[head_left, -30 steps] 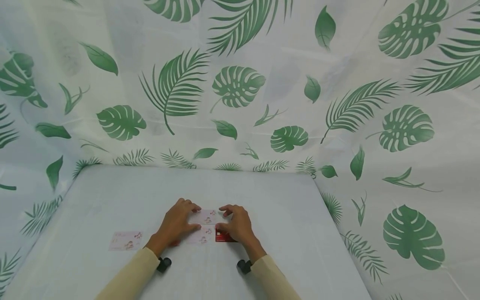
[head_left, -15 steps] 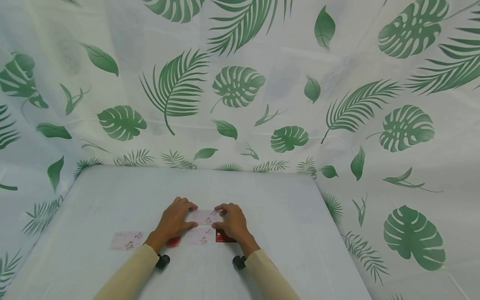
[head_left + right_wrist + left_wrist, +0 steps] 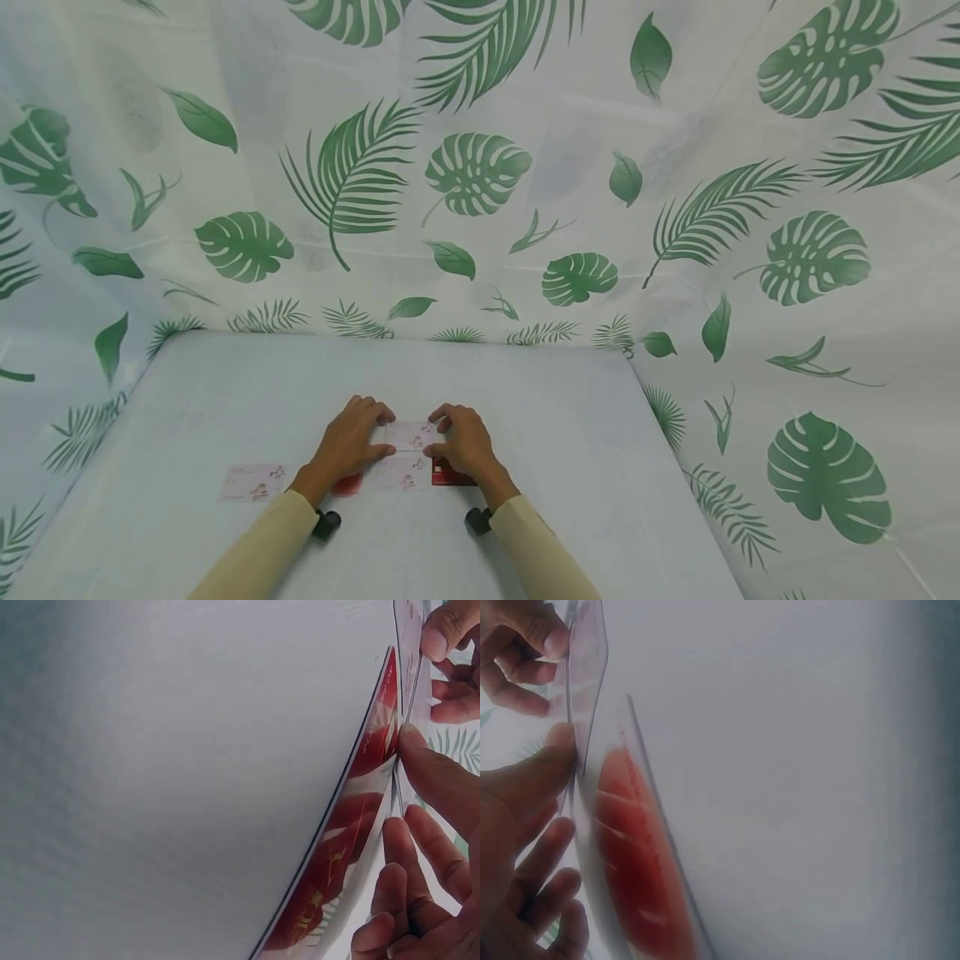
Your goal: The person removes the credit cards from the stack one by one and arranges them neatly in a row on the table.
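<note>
Two pale pink printed cards lie one above the other in the middle of the table, edges nearly meeting. My left hand [image 3: 347,439] holds the upper pink card [image 3: 411,433] at its left end, index finger at the far corner and thumb at the near one. At the opposite end, my right hand [image 3: 468,442] grips the same card likewise. Below it lies the lower pink card [image 3: 402,472]. A dark red card [image 3: 450,473] sits to its right, partly under my right hand. On its left, a clear card with a red print [image 3: 645,855] is partly covered by my left wrist.
Another pale pink card [image 3: 255,482] lies flat on the white table [image 3: 600,467], left of my left forearm. Leaf-patterned sheeting [image 3: 480,175] rises behind and at both sides of the table. A small black camera sits on each wrist.
My right hand has shifted left, in to the upper pink card's right end. The left hand has drawn slightly left, showing more of the red print. The last half second is nearly still.
</note>
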### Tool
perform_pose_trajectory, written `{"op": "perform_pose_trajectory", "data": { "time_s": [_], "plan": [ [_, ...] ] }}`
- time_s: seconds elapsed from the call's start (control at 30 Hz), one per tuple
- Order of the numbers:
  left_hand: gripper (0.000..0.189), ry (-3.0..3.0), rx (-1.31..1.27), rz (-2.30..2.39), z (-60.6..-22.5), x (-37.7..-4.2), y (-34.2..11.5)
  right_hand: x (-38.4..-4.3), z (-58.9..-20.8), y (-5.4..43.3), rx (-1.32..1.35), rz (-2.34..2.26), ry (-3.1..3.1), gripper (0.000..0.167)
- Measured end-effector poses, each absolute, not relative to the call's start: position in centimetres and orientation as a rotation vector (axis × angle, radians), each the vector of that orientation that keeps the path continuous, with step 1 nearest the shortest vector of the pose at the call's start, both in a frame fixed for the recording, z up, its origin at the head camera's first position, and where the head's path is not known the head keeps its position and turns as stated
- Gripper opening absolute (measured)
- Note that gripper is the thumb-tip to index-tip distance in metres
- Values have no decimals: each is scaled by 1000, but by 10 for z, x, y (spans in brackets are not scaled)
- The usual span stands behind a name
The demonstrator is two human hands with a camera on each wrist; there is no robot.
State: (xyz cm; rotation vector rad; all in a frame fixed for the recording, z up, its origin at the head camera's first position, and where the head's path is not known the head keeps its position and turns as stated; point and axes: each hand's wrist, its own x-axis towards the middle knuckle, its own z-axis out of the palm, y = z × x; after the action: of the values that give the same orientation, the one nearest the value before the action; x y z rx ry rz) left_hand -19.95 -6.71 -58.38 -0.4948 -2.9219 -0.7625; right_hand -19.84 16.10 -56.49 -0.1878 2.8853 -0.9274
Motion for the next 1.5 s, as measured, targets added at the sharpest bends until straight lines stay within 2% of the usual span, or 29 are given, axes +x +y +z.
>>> {"op": "perform_pose_trajectory", "data": {
  "time_s": [0.63,1.5],
  "plan": [
    [57,-2908,-460,-822,-581,-197,-63,-195,-558,161,-217,-1001,2879,53],
    [56,-2849,-527,-857,-560,-194,-33,-188,-550,193,-103,-1039,2897,51]
  ]
}}
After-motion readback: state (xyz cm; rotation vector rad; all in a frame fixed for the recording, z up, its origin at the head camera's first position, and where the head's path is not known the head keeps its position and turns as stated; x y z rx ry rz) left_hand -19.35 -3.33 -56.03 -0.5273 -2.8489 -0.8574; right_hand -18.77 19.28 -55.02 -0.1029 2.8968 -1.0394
